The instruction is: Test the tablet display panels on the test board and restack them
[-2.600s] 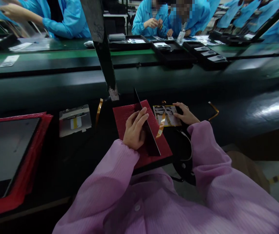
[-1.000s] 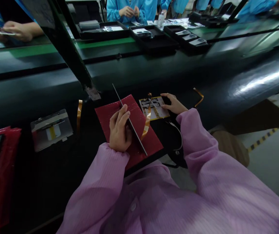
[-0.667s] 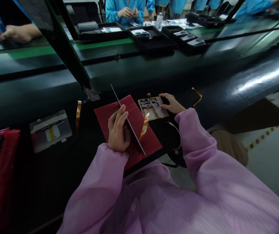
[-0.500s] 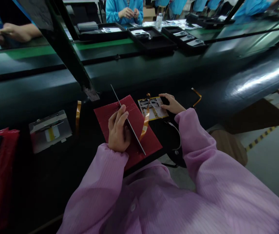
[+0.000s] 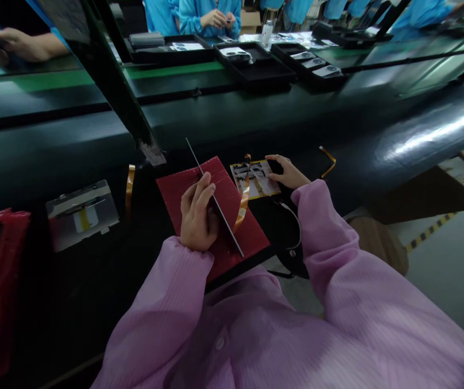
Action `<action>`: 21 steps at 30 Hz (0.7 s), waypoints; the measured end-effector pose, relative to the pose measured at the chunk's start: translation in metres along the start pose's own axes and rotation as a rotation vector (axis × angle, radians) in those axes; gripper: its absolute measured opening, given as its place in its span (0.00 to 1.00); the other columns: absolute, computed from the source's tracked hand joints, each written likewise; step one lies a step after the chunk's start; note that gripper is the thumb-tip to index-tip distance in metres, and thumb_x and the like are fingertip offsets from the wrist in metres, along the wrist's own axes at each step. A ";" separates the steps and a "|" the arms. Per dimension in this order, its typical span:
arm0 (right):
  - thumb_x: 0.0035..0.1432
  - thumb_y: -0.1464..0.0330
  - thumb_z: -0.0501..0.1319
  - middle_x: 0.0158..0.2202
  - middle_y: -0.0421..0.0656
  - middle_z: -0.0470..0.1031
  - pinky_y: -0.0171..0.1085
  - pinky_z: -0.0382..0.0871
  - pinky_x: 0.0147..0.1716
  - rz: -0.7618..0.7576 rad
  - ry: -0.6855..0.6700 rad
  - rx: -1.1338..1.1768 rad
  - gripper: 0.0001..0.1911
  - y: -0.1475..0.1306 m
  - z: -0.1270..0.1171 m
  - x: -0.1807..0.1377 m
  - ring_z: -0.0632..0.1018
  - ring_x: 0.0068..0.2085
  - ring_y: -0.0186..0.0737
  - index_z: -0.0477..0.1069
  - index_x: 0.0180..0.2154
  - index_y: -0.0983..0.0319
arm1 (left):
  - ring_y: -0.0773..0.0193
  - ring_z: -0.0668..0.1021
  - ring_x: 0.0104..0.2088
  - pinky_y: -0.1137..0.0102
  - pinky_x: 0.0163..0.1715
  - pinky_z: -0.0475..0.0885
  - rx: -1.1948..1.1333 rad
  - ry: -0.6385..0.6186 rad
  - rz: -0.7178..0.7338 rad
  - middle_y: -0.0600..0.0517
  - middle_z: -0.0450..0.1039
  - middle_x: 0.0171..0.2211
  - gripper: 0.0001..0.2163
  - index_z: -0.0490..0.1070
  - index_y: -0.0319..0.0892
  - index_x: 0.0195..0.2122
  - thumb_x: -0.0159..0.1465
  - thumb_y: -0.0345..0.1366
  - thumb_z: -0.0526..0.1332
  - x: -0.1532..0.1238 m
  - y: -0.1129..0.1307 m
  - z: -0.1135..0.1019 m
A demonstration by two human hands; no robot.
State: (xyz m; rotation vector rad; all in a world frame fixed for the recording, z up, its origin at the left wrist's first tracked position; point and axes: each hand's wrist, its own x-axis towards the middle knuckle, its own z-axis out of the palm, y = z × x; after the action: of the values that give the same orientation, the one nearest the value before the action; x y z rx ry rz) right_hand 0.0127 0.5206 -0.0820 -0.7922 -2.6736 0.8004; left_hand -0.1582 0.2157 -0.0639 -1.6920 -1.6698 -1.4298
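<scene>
My left hand point(image 5: 198, 213) is closed around a thin flat panel point(image 5: 227, 225), which stands tilted on edge so that I see mainly its narrow side. Below it lies a red plastic-wrapped sheet point(image 5: 251, 237). An orange flex cable point(image 5: 243, 202) runs from beside the panel up to a small yellow-edged circuit board point(image 5: 236, 172). At the board's right side rests my right hand point(image 5: 286, 172), thumb and forefinger spread and touching it. Whether the cable is attached to the panel is hidden.
To the left lie a clear-covered plate point(image 5: 106, 208) and a loose orange flex strip point(image 5: 130, 186). Red-wrapped panels point(image 5: 15, 232) stack at far left. Another strip point(image 5: 328, 162) lies right. A dark post point(image 5: 122, 102) rises ahead. Beyond the conveyor are black trays point(image 5: 256, 73) and blue-sleeved co-workers point(image 5: 211, 19).
My hands, the panel and the board hold nearly the same pose. The view has shifted slightly. At upper left, a co-worker's hands have moved a little.
</scene>
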 end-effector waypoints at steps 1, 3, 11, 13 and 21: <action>0.51 0.64 0.62 0.62 0.44 0.64 0.58 0.50 0.67 0.001 0.002 -0.002 0.34 0.000 0.000 0.000 0.59 0.67 0.55 0.63 0.61 0.54 | 0.52 0.65 0.65 0.55 0.59 0.65 -0.001 -0.002 0.001 0.42 0.59 0.67 0.31 0.53 0.45 0.67 0.63 0.35 0.59 0.000 0.000 0.000; 0.51 0.65 0.62 0.62 0.45 0.64 0.58 0.51 0.67 0.006 0.003 -0.004 0.34 0.000 0.000 0.001 0.59 0.67 0.56 0.63 0.61 0.54 | 0.52 0.65 0.65 0.55 0.59 0.66 0.005 -0.001 0.002 0.42 0.59 0.67 0.31 0.52 0.45 0.68 0.63 0.35 0.59 0.000 0.000 0.000; 0.51 0.65 0.62 0.62 0.45 0.65 0.57 0.51 0.66 -0.021 0.005 0.001 0.34 0.002 0.001 0.001 0.60 0.66 0.57 0.63 0.61 0.55 | 0.52 0.64 0.65 0.56 0.59 0.64 -0.017 0.010 0.006 0.43 0.58 0.68 0.31 0.53 0.45 0.67 0.63 0.34 0.59 0.000 0.000 0.001; 0.50 0.65 0.63 0.62 0.46 0.65 0.57 0.52 0.66 -0.017 0.005 0.007 0.34 0.002 0.001 0.001 0.60 0.66 0.57 0.63 0.61 0.55 | 0.52 0.65 0.65 0.56 0.59 0.64 -0.001 0.006 0.011 0.43 0.58 0.68 0.31 0.53 0.45 0.67 0.62 0.33 0.59 0.000 -0.001 0.000; 0.51 0.64 0.62 0.59 0.47 0.67 0.58 0.52 0.66 -0.039 0.014 0.006 0.33 0.001 0.001 0.000 0.62 0.64 0.56 0.63 0.60 0.56 | 0.53 0.64 0.64 0.56 0.59 0.65 0.012 0.001 0.006 0.44 0.57 0.68 0.33 0.52 0.44 0.67 0.59 0.28 0.57 -0.001 -0.001 0.001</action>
State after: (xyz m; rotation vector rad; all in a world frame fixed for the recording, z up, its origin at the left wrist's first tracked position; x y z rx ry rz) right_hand 0.0125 0.5208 -0.0829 -0.7392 -2.6645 0.7907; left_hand -0.1588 0.2161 -0.0651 -1.6878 -1.6680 -1.4148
